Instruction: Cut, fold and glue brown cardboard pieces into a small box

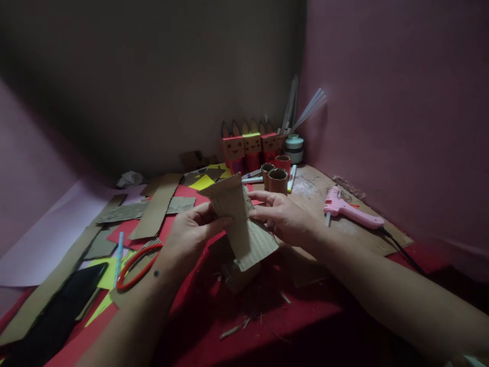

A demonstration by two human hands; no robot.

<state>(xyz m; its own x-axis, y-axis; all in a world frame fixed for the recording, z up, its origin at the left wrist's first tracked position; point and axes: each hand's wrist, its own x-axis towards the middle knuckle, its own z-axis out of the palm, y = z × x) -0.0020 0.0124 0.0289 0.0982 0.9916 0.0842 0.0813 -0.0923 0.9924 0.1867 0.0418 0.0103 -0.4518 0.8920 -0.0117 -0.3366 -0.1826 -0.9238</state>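
Between my hands I hold a folded piece of cardboard [239, 219], raised above the red table cover and bent into panels with a ribbed lower flap. My left hand [200, 224] grips its left side, thumb across the front face. On the right edge, my right hand [280, 214] pinches it with thumb and fingers. Below it, other brown cardboard [242, 278] lies partly hidden. Red-handled scissors [133, 278] rest by my left forearm, their blades out of sight. Just beyond my right hand stand several cardboard tubes [278, 178].
Several animal-faced cardboard figures [233, 148] stand at the back beside a lidded jar [294, 148] and glue sticks [311, 107]. A pink glue gun [351, 211] with a black cord lies right. Cardboard strips [156, 209], a light-blue pen [119, 257] and a black phone-like object [64, 311] lie left.
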